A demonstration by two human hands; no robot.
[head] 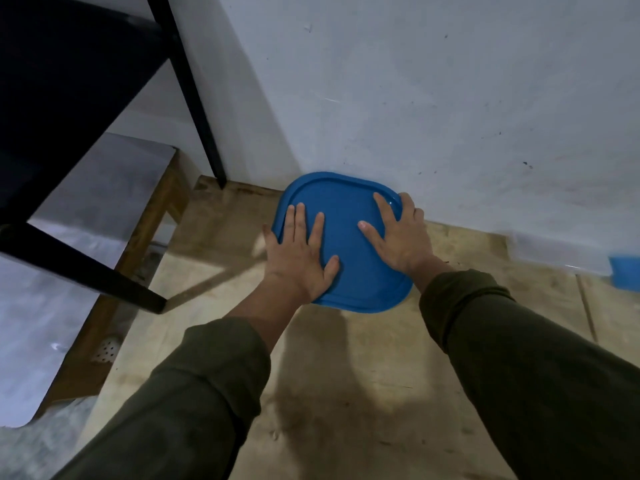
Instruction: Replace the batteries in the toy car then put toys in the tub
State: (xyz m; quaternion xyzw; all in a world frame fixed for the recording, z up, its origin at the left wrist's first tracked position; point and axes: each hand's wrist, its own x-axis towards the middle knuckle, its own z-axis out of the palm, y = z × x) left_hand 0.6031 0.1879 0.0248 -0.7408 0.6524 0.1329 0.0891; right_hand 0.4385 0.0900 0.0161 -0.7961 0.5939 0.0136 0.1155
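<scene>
Against the foot of the white wall, on the brown floor: rounded-square blue plastic lid, lying flat. Left hand pressed palm-down on its left part, grip spread wide, nothing pinched. Right hand flat on its right part, fingers splayed, outer ones over the rim. Dark green sleeves on both arms. Black chair frame well apart at left. Toys not visible.
</scene>
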